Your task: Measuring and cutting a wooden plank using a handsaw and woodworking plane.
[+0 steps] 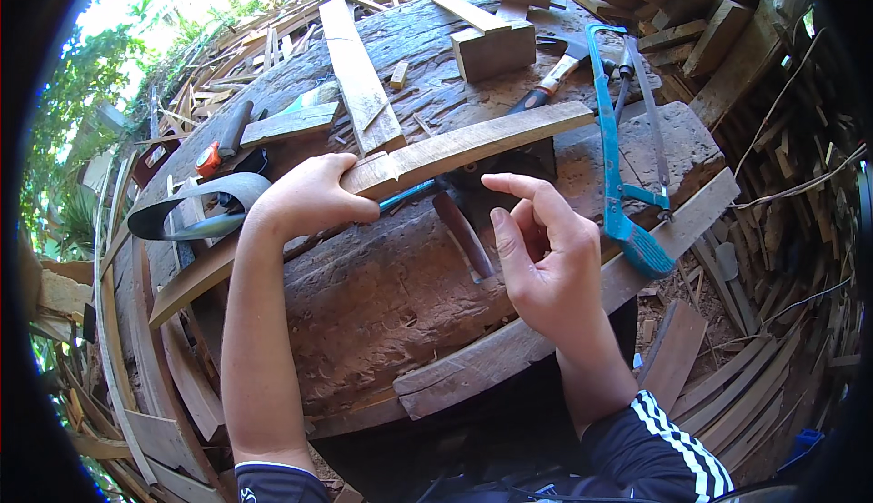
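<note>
My left hand (314, 196) is closed round the left end of a pale wooden strip (491, 142), which slants up to the right across the bench. A small notch or cut line shows in the strip near my fingers. Just below the strip, my right hand (550, 266) is raised with its index finger stretched and its thumb apart; nothing shows between them. A flat dark blade-like tool (462, 237) lies on the bench between my hands. Under the strip, a thin teal rod (409, 196) and a dark object are partly hidden.
A teal hacksaw (607, 139) lies to the right, beside a hammer (556, 75). Farther back are a wood block (496, 50) and a long board (359, 75). A grey curved band (200, 205) and an orange-and-black object (209, 157) lie left. Scrap wood (782, 321) piles up around the bench.
</note>
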{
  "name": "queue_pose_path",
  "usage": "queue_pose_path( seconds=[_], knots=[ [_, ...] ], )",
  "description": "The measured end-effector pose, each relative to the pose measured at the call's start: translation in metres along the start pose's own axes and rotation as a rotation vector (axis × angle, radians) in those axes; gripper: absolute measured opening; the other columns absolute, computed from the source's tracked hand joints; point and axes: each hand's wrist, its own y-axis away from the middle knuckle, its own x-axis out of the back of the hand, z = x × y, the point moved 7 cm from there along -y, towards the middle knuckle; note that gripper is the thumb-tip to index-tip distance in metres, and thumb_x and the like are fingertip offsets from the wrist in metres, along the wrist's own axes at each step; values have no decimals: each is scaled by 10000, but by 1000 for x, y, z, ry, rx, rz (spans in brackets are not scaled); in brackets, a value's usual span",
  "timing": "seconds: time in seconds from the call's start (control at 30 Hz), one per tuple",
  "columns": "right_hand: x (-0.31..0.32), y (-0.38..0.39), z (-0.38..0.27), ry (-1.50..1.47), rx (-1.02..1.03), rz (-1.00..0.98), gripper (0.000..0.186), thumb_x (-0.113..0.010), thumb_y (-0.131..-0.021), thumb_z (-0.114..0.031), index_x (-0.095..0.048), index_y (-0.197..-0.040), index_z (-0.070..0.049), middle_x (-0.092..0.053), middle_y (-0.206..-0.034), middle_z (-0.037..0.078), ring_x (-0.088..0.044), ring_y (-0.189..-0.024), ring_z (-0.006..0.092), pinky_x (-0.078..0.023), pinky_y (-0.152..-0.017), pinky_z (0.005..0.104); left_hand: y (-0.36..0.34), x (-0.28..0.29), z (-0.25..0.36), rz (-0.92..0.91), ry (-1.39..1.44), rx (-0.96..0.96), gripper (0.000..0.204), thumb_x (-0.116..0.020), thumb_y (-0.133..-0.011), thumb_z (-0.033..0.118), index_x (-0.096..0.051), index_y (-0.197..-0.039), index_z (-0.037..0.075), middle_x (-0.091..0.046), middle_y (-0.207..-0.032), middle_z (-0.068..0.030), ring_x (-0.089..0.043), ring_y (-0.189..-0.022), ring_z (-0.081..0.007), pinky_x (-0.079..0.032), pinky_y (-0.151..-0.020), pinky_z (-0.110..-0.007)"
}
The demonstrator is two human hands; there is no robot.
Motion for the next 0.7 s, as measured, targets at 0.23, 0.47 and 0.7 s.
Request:
queue_pose_path(
  seconds=[0.23, 0.47, 0.7],
  knots=[
    [-1, -4, -2, 37, 60, -15, 193, -667, -916, -49, -684, -1108, -38, -639, -706, 129, -642, -597, 256, -499, -564, 376, -6, 3, -5, 11, 111, -38, 537, -782, -659, 315, -672, -1025, -63, -709, -920, -185, -690, -843, -250, -542, -795, -362],
    [-3, -3, 7, 34, 104, -24, 89, -657, -923, -86, -657, -987, -24, -667, -761, 161, -678, -682, 337, -537, -627, 442, -13, -1, 0, 52, 101, -74, 463, -779, -642, 271, -653, -948, -53, -674, -820, -173, -674, -780, -245, -532, -762, -362],
    [-13, 1, 2, 19, 220, -45, 113, -699, -920, -97, -691, -1014, -35, -666, -733, 136, -671, -640, 286, -538, -610, 390, -3, 2, -4, 52, 116, -62, 464, -775, -643, 275, -648, -954, -45, -657, -812, -165, -660, -771, -244, -526, -758, -366]
  ],
)
